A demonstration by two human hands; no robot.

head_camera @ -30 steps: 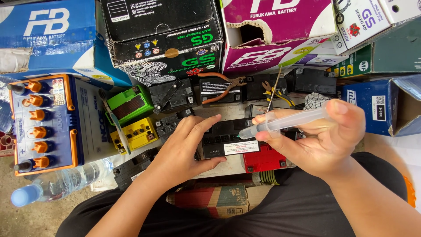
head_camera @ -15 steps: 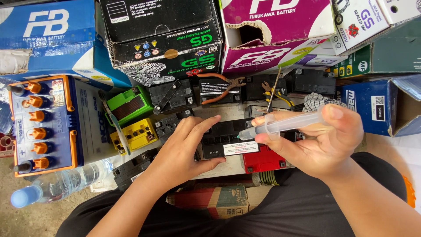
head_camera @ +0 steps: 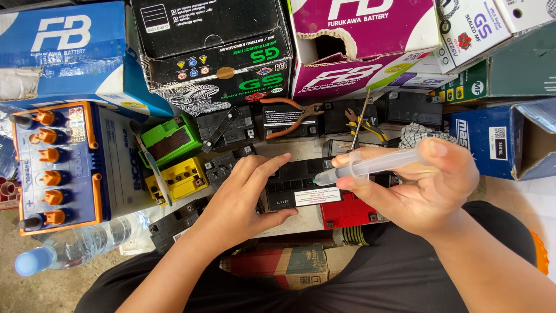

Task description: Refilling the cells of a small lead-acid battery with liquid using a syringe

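Observation:
A small black battery (head_camera: 295, 184) with a white label lies in front of me. My left hand (head_camera: 240, 197) grips its left end, fingers spread over the top and thumb along the front. A clear plastic syringe (head_camera: 370, 164) is held in my right hand (head_camera: 420, 185), thumb on the plunger end, tip pointing left and down at the battery's top. A red battery (head_camera: 347, 211) sits just below my right hand.
Large blue battery with orange caps (head_camera: 58, 165) at left, a water bottle (head_camera: 81, 240) below it. Green (head_camera: 171, 139) and yellow (head_camera: 179, 177) small batteries, several black ones, orange-handled pliers (head_camera: 289, 113) and stacked cardboard boxes (head_camera: 214, 52) lie behind. A brown carton (head_camera: 289, 264) rests by my lap.
My right thumb has pushed the syringe plunger in a little to the left. The left hand and the battery have stayed put.

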